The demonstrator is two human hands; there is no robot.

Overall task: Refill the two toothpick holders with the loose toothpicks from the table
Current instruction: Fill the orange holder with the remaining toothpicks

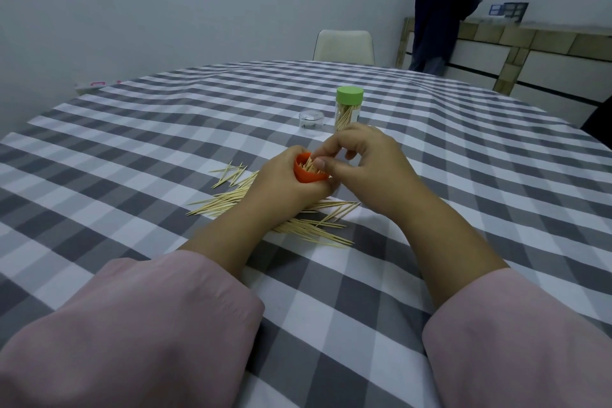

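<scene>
Mid-frame: left hand grip is wrapped round the small orange plastic toothpick holder, tilted mouth-up toward the right hand. Right grip pinches a few sticks at the holder's mouth, feeding them in.

Loose wooden toothpicks lie scattered on the grey-and-white checked surface, under and just below both wrists.

Green-lidded clear toothpick holder stands capped above centre, looks filled; small clear plastic cap sits just left of it.

To do it well: align the sticks parallel, drop points-first, keep the holder steady, take small bundles to avoid jamming.
</scene>
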